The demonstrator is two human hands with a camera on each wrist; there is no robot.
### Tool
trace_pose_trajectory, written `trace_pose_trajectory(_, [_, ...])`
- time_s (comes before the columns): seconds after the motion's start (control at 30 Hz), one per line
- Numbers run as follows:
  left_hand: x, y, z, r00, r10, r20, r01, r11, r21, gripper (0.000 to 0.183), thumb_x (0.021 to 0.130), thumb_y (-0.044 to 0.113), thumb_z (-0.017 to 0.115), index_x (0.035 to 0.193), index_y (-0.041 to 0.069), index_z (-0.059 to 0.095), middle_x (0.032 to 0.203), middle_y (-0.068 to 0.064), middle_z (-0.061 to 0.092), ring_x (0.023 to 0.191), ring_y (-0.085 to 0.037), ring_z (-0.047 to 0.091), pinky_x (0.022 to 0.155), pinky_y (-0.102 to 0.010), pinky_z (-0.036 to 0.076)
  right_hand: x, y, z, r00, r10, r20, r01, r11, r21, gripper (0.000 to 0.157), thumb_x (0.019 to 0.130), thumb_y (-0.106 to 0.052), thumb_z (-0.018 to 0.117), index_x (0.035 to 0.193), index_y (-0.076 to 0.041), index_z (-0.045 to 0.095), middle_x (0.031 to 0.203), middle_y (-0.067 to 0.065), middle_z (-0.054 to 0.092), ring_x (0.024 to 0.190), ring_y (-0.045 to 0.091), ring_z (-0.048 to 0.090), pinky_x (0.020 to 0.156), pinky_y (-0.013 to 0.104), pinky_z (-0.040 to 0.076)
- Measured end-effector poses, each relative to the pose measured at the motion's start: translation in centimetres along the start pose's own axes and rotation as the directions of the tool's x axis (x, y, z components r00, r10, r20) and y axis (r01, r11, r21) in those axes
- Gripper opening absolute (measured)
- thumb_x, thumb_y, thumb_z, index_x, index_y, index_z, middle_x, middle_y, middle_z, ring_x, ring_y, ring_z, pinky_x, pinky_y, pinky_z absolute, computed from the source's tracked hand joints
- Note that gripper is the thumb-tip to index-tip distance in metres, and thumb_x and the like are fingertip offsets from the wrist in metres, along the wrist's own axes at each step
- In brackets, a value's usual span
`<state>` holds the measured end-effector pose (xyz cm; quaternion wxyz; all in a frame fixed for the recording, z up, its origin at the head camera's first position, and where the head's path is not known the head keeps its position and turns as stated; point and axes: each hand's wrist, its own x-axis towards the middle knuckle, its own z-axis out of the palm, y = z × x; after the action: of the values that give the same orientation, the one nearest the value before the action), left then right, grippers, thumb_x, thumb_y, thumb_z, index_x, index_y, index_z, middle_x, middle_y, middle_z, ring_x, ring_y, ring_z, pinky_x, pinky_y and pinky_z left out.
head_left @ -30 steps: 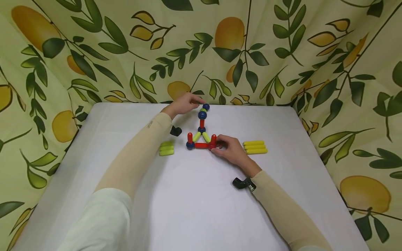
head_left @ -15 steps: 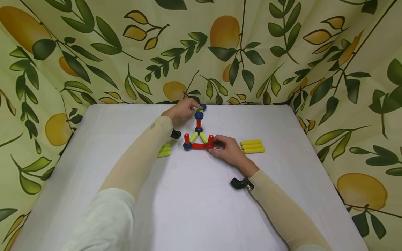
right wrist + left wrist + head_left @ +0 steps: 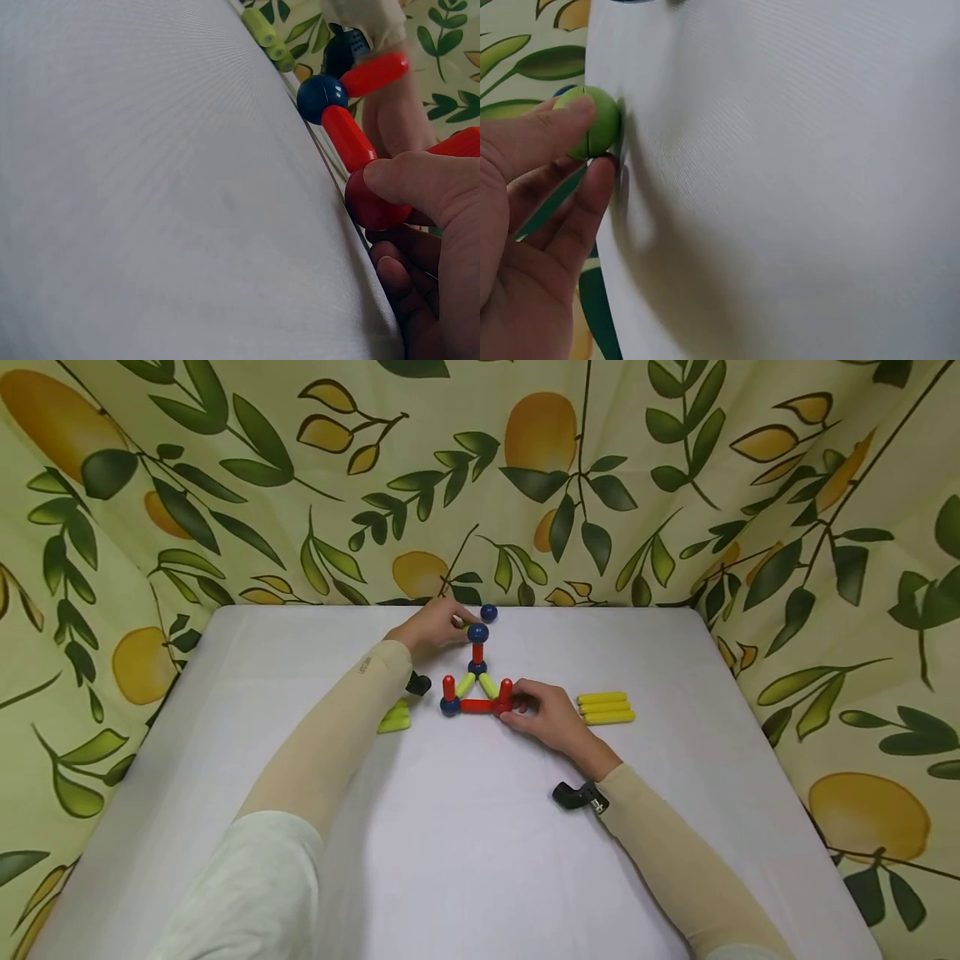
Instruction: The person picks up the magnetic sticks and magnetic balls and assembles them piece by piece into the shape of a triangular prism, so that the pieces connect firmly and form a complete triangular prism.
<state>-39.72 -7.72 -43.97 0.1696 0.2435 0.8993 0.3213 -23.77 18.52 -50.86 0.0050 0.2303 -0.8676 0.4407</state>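
Note:
My left hand (image 3: 437, 622) pinches a green ball (image 3: 604, 124) between thumb and fingers, low over the table's far part. In the head view it overlaps the dark blue ball (image 3: 477, 633) topping an upright red rod (image 3: 477, 653). That rod rises from the back corner of a triangle of rods and balls. A red rod (image 3: 476, 706) forms the triangle's front side; yellow-green rods (image 3: 466, 686) form the others. A blue ball (image 3: 450, 706) with an upright red rod is the left corner. My right hand (image 3: 553, 718) grips the red ball (image 3: 364, 202) at the right corner, beneath another upright red rod.
A loose blue ball (image 3: 489, 612) lies near the table's back edge. Three yellow rods (image 3: 606, 708) lie side by side on the right. Light green rods (image 3: 393, 718) lie on the left, partly behind my left forearm. Patterned cloth (image 3: 540, 485) surrounds the white table (image 3: 465, 843).
My left hand has taken hold of the green ball beside the loose blue ball and drawn it slightly left. My right hand keeps its grip on the red corner ball.

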Motion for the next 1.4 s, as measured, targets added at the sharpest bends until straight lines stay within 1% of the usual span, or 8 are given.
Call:
trace_pose_trajectory(0.3, [-1.5,-0.9,-1.1,0.996,-0.017,-0.090,0.006,0.993,-0.121,0.038,0.098,0.012,0.082,0.135,0.006,0.076,0.127,-0.010,0.071,0.110,-0.028,0.065,0.091,-0.041,0.057,0.0,0.1,0.1,1.000,0.009,-0.010,-0.009,1.000,-0.001,0.028,0.092,-0.015,0.089,0.116,-0.009,0.076,0.104,0.002,0.073,0.091,0.020,0.064,0.083,0.036,0.057])
trace_pose_trajectory(0.43, [-2.9,-0.6,-2.3,0.991,0.003,-0.137,-0.020,0.992,-0.126,0.038,0.100,0.016,0.081,0.136,0.006,0.075,0.122,-0.012,0.070,0.108,-0.030,0.063,0.093,-0.042,0.054,0.1,0.0,0.0,1.000,0.005,-0.009,-0.005,1.000,0.003,0.028,0.092,-0.014,0.089,0.116,-0.009,0.076,0.104,0.002,0.073,0.092,0.021,0.064,0.084,0.037,0.057])
trace_pose_trajectory(0.57, [-4.8,0.2,-3.8,0.983,0.028,-0.182,-0.052,0.991,-0.127,0.036,0.100,0.014,0.081,0.134,0.005,0.076,0.121,-0.014,0.072,0.109,-0.030,0.065,0.098,-0.043,0.054,0.2,0.1,0.0,1.000,0.007,-0.002,-0.007,1.000,0.002,0.028,0.093,-0.014,0.088,0.118,-0.009,0.076,0.104,0.002,0.073,0.092,0.021,0.063,0.084,0.037,0.056])
trace_pose_trajectory(0.8, [-8.2,2.9,-5.3,0.966,0.139,-0.217,-0.166,0.980,-0.110,0.035,0.096,0.008,0.083,0.130,0.002,0.077,0.121,-0.014,0.073,0.106,-0.028,0.068,0.099,-0.041,0.056,0.0,-0.1,-0.1,1.000,0.013,-0.006,-0.013,1.000,-0.001,0.028,0.092,-0.013,0.089,0.116,-0.009,0.076,0.103,0.002,0.072,0.092,0.021,0.063,0.083,0.035,0.056])
trace_pose_trajectory(0.97, [-10.0,4.4,-5.4,0.951,0.211,-0.227,-0.240,0.965,-0.108,0.029,0.094,0.004,0.084,0.123,0.003,0.077,0.116,-0.009,0.072,0.101,-0.024,0.067,0.098,-0.041,0.057,-0.1,-0.3,-0.1,1.000,0.016,-0.008,-0.016,1.000,0.000,0.028,0.092,-0.013,0.089,0.116,-0.009,0.075,0.103,0.002,0.072,0.091,0.021,0.063,0.082,0.034,0.055])
trace_pose_trajectory(1.1, [-11.2,5.1,-5.2,0.941,0.243,-0.235,-0.271,0.958,-0.096,0.028,0.094,0.005,0.084,0.121,0.003,0.078,0.112,-0.008,0.073,0.098,-0.023,0.068,0.096,-0.039,0.057,-0.1,-0.3,-0.1,1.000,0.013,-0.009,-0.013,1.000,0.010,0.028,0.092,-0.013,0.089,0.116,-0.009,0.075,0.103,0.002,0.073,0.091,0.022,0.063,0.082,0.034,0.056])
trace_pose_trajectory(1.27, [-12.5,4.9,-4.4,0.945,0.226,-0.237,-0.257,0.961,-0.108,0.032,0.094,0.006,0.084,0.125,0.001,0.078,0.115,-0.010,0.074,0.100,-0.025,0.069,0.099,-0.036,0.057,-0.1,-0.2,0.0,1.000,0.012,-0.003,-0.012,1.000,0.015,0.029,0.093,-0.013,0.089,0.117,-0.009,0.075,0.104,0.002,0.072,0.092,0.021,0.063,0.083,0.034,0.055])
trace_pose_trajectory(1.4, [-13.1,4.5,-3.6,0.948,0.219,-0.232,-0.255,0.957,-0.136,0.033,0.094,0.005,0.084,0.126,0.000,0.078,0.118,-0.011,0.074,0.100,-0.026,0.070,0.101,-0.039,0.057,-0.1,-0.2,-0.1,1.000,0.010,-0.009,-0.010,1.000,0.009,0.028,0.093,-0.013,0.088,0.118,-0.009,0.075,0.104,0.002,0.072,0.092,0.021,0.063,0.083,0.034,0.056])
